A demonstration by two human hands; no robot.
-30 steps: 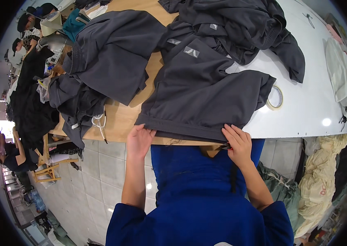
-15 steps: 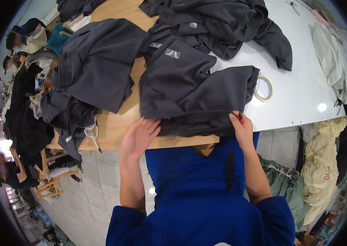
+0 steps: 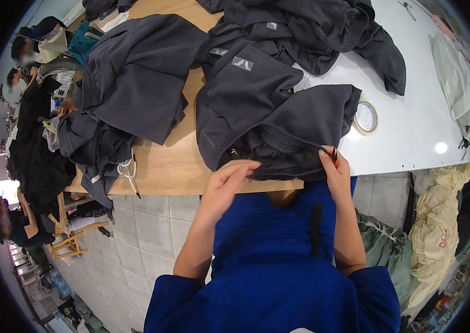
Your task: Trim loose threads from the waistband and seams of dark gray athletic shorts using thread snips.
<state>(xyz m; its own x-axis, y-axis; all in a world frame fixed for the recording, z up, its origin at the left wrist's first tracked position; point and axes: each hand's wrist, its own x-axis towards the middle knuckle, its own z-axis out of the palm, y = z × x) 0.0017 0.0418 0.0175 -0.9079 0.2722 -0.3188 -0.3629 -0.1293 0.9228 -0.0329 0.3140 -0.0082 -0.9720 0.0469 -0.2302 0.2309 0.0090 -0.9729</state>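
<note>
A dark grey garment (image 3: 279,114) lies at the table's near edge, its gathered elastic waistband (image 3: 279,133) gaping toward me. At the opening's right end my right hand (image 3: 336,173) pinches the waistband between thumb and fingers. A small red-and-black tool (image 3: 334,157) also sits in that hand, mostly covered by the fingers, so its exact kind is unclear. My left hand (image 3: 225,186) is at the opening's left side, fingers stretched to the right over the near edge of the cloth. It grips nothing that I can see.
More dark grey garments (image 3: 140,77) are piled at left and far side. A tape roll (image 3: 365,118) rests on the white tabletop (image 3: 407,130), right of the garment. White drawcord (image 3: 127,169) hangs over the wooden table edge. Cream cloth (image 3: 437,233) is bundled at right. Other people are at far left.
The waistband, nearly closed before, now gapes open. My left hand has lifted off the cloth's left corner and moved right, turning its fingers sideways. My right hand keeps its hold.
</note>
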